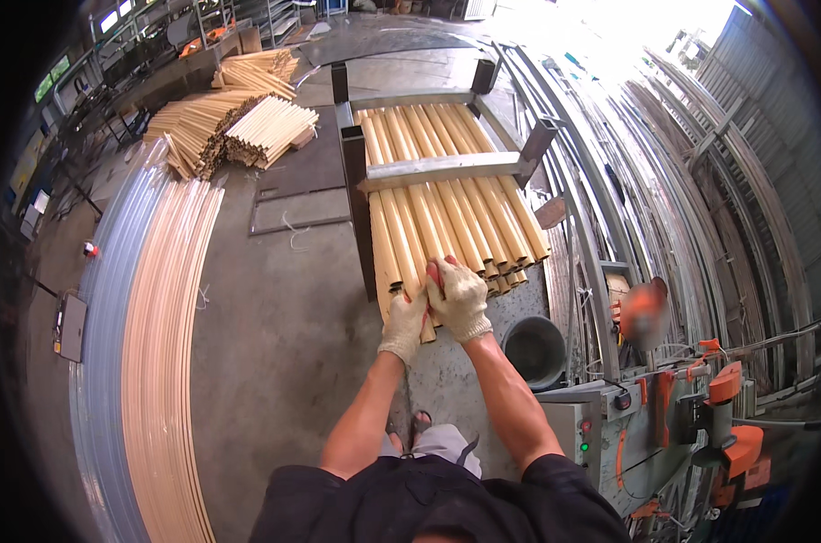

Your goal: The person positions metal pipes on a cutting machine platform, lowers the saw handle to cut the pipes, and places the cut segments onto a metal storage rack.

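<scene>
In front of me, several long gold-coloured tubes (479, 213) lie side by side in a metal rack (447, 169), their hollow ends toward me. One tube (428, 336) sticks out nearer to me than its neighbours. My left hand (405, 326), in a pale knitted work glove with reddish fingertips, is closed around this tube from the left. My right hand (460, 299), gloved alike, is closed on it from the right, a little farther along. The undersides of both grips are hidden.
A dark bucket (534, 353) stands right of my legs. At the lower right is a machine (578, 443) with orange parts. Long pinkish strips (166, 344) lie on the floor at left, with cut tube stacks (270, 131) beyond. Long metal bars (646, 181) line the right.
</scene>
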The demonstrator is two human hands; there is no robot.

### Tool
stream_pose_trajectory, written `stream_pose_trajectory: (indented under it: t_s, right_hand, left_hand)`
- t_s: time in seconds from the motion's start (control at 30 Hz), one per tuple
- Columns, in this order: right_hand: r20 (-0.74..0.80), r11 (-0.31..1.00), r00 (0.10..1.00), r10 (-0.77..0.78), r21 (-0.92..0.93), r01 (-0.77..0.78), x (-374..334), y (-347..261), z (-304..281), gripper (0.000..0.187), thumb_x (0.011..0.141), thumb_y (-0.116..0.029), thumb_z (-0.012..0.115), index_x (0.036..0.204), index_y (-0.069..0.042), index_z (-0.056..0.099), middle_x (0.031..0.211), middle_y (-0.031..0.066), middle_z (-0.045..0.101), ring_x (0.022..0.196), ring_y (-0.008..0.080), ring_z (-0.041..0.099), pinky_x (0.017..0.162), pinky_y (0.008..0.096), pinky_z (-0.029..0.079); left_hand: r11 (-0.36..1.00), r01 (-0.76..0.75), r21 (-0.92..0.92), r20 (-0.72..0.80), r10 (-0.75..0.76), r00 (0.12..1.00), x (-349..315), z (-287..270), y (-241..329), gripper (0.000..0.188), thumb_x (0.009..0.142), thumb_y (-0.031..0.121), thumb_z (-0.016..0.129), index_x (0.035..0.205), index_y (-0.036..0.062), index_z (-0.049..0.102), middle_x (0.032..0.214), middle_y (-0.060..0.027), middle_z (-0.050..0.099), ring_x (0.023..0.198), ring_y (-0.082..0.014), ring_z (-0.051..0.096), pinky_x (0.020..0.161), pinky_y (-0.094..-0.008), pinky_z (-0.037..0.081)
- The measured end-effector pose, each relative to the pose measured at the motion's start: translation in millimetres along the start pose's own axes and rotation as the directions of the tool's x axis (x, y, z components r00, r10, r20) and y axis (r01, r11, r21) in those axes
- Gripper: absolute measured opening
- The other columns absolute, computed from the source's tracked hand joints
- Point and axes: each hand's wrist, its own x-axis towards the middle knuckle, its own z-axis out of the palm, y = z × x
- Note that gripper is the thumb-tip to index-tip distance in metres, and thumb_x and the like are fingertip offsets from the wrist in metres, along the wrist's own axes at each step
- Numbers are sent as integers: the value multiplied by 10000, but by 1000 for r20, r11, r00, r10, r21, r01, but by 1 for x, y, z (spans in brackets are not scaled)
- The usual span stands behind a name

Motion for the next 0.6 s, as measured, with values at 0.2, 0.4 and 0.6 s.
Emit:
stream_pose_trajectory:
  t_s: [0.2,0.4,0.6]
  right_hand:
    - [-220,993,976,4,120,23,10,-7,2,324,835,-143,698,1123,-6,636,977,181,699,928,384,673,860,460,535]
    - [-200,968,969,144,234,-95,-14,-14,-9,182,882,-84,625,1039,6,646,977,192,699,941,387,669,958,496,479]
    - [-102,934,987,121,349,-78,36,11,28,190,876,-43,580,1049,-9,650,1025,154,710,1011,336,669,1016,488,458]
  left_hand:
    - [995,84,-57,72,-80,994,-15,-12,29,452,917,440,687,1130,42,657,862,-27,656,733,-109,611,630,-289,507]
    - [958,144,-248,156,-107,982,-61,-24,39,489,928,429,678,1203,33,596,944,-52,682,747,-158,676,645,-308,575]
    - [981,142,-134,137,-124,983,-52,-9,32,499,898,433,714,1106,-11,624,884,-84,696,756,-192,697,662,-319,591]
